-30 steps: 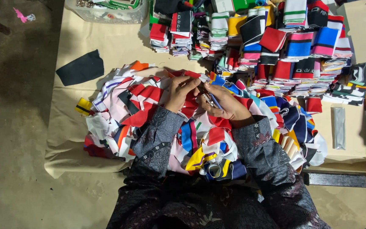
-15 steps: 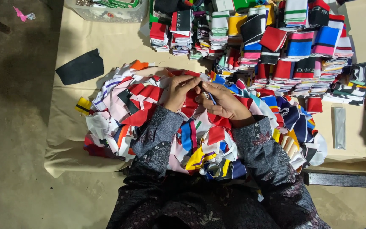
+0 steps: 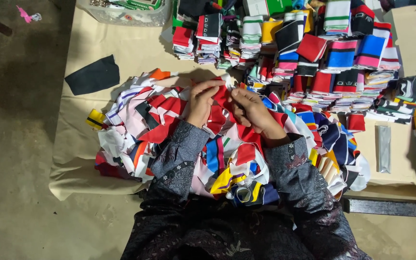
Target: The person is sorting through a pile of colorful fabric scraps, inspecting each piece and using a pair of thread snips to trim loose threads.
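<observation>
My left hand (image 3: 202,98) and my right hand (image 3: 252,111) meet over a heap of loose coloured fabric pieces (image 3: 136,125). Both pinch a small red fabric piece (image 3: 223,96) held between them, left fingers on its upper edge, right fingers on its right side. A small white scrap (image 3: 227,79) sticks up just above the red piece. My patterned dark sleeves (image 3: 181,154) rest on the heap.
Folded fabric stacks (image 3: 314,53) in red, blue, black and white fill the back of the beige-covered table (image 3: 136,53). A black fabric piece (image 3: 92,75) lies at the left. A clear bin (image 3: 121,12) stands at the back left. A grey flat bar (image 3: 384,148) lies at the right.
My hands have shifted slightly up, and the red piece now shows between my fingers. The heap and stacks have not moved.
</observation>
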